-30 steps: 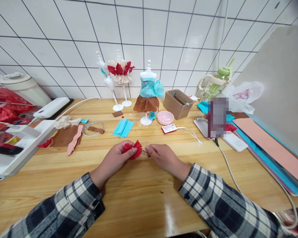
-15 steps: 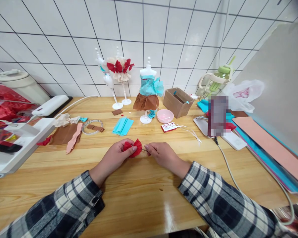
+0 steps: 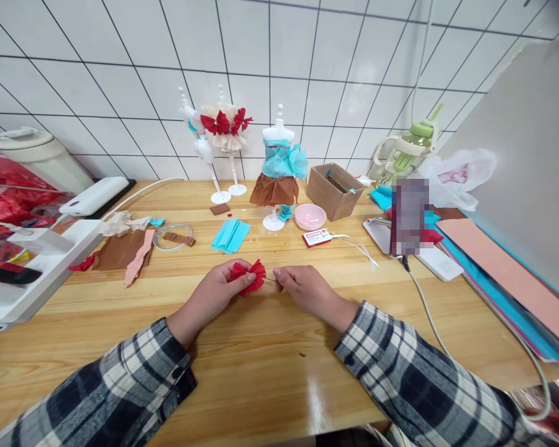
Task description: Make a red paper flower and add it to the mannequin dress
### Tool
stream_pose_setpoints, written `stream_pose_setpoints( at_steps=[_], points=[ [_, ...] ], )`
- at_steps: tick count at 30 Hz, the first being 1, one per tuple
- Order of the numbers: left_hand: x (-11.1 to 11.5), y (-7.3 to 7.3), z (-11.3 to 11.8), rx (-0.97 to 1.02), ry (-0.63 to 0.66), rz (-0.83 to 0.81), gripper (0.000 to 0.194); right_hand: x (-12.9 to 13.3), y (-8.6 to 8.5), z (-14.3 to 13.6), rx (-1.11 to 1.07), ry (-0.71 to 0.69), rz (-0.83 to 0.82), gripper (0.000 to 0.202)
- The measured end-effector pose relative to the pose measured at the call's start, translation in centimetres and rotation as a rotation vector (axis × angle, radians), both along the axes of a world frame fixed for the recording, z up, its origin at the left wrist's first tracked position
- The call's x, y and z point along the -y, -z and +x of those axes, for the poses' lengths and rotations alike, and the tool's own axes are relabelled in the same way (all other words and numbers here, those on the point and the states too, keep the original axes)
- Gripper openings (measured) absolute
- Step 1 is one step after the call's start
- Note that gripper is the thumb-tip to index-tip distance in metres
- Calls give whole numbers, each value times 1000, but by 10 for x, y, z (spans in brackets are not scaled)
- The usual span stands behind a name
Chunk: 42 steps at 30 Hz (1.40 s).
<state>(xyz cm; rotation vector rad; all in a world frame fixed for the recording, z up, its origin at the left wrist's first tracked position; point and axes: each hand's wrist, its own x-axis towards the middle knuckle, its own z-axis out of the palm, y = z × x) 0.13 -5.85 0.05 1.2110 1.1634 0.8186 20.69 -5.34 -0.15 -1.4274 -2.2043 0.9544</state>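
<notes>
My left hand (image 3: 223,282) pinches a red pleated paper bow (image 3: 257,273) between thumb and fingers, its fanned edge facing right. My right hand (image 3: 302,287) is closed on the end of a thin wire-like strand (image 3: 270,279) that runs to the bow. Whether the strand is wire or thread I cannot tell. Beyond my hands lies folded turquoise crepe paper (image 3: 231,236). Behind it stands a small white dress form (image 3: 278,133) in a turquoise top and brown skirt. Two more dress forms stand to its left, one wearing a cream dress (image 3: 230,139) with red bows.
A pink bowl (image 3: 310,217), a cardboard box (image 3: 334,191) and a red-and-white packet (image 3: 317,238) stand beyond my right hand. A phone (image 3: 409,217) rests on a stand at right. Paper scraps (image 3: 121,251), a tape ring (image 3: 161,239) and a power strip (image 3: 41,273) are at left.
My right hand has shifted slightly right, so a little more of the strand shows between it and the bow. My left hand keeps its hold on the bow.
</notes>
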Motion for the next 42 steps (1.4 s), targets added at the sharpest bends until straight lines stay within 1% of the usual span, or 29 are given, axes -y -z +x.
stream_pose_setpoints(
  at_steps=[2, 6, 11, 15, 18, 22, 33, 42],
  points=[
    [0, -1, 0, -23, -2, 10, 32, 0, 0, 0, 14, -16, -2, 50],
    [0, -1, 1, -19, -51, 13, 35, 1, 0, 1, 27, -39, 10, 49],
    [0, -1, 2, 1, -43, 11, 35, 1, 3, -1, 22, -10, 6, 50],
    [1, -3, 4, -10, -65, 17, 36, 2, 5, -3, 15, 31, 2, 50],
    [1, -5, 5, 13, -61, 12, 34, 3, 5, -4, 3, 53, 14, 50],
    [1, -5, 5, 23, -63, 14, 31, 3, 5, -5, -10, 50, 17, 49],
    [0, -3, 4, 13, -58, 10, 33, 2, 5, -5, -12, 57, 6, 47],
    [0, -5, 4, -18, -67, 25, 36, 2, 5, -6, -12, 51, 6, 48]
  ],
)
